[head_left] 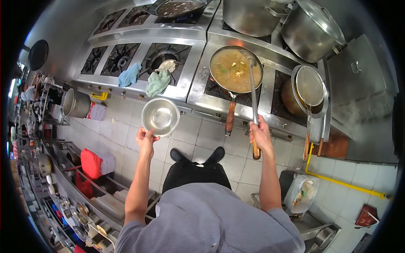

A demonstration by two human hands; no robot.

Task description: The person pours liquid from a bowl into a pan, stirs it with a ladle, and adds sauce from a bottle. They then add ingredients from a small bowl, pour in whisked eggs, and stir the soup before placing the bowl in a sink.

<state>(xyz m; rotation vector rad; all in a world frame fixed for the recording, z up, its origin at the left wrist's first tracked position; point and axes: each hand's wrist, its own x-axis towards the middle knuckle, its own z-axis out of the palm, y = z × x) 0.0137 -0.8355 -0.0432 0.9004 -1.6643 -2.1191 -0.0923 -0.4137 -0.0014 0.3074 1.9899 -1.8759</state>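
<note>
My left hand [146,141] pinches the rim of a metal bowl [160,117], held out over the floor in front of the stove. A few small specks cling to the inside of the bowl. In my right hand [261,134] is a long-handled ladle [254,95] with a wooden grip end, and its head dips into the frying pan at the right side. That frying pan [214,59] sits on a burner, full of brownish, soupy food [230,67] with green and pale bits. Its wooden handle [230,116] points toward me, untouched by either hand.
Two large stockpots [249,19] stand behind the pan. Strainers [310,86] rest over a pot at right. Cloths [158,82] lie on the left stove edge. A dark pan [177,7] is at the back. A bin [302,192] stands low right; a yellow pipe [337,183] crosses the floor.
</note>
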